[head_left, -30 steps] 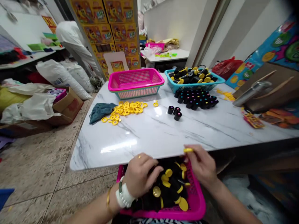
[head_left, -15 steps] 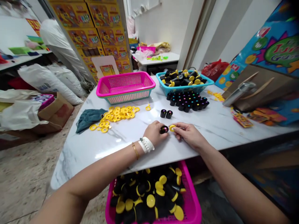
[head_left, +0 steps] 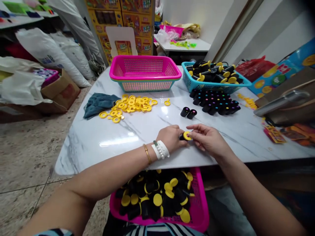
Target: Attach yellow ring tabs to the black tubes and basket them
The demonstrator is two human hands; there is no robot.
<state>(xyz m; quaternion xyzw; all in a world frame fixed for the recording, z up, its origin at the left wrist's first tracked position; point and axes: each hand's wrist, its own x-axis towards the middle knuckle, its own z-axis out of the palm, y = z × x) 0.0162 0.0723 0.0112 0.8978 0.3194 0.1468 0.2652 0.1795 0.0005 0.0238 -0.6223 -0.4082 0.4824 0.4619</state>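
Note:
Near the table's front edge, my left hand (head_left: 171,137) is closed around a small black cylinder (head_left: 181,137), which lies partly hidden in the fingers. My right hand (head_left: 206,139) pinches a yellow ring (head_left: 187,135) at the end of that cylinder, against its face. Two more black cylinders (head_left: 188,112) stand just beyond my hands. A pile of yellow rings (head_left: 135,104) lies to the left, and a single yellow ring (head_left: 167,102) sits apart from it. Rows of black cylinders with coloured dots (head_left: 215,102) stand at the right.
A pink basket (head_left: 145,67) is stacked on a green one at the back. The blue basket (head_left: 216,86) holds black and yellow pieces. Below the table edge, another pink basket (head_left: 203,203) is full of similar pieces. A dark cloth (head_left: 99,104) lies left; a paper bag (head_left: 290,108) stands right.
My right hand has brought the yellow ring onto the end of the black cylinder; before, a small gap lay between them. The camera view has shifted, tilting downward.

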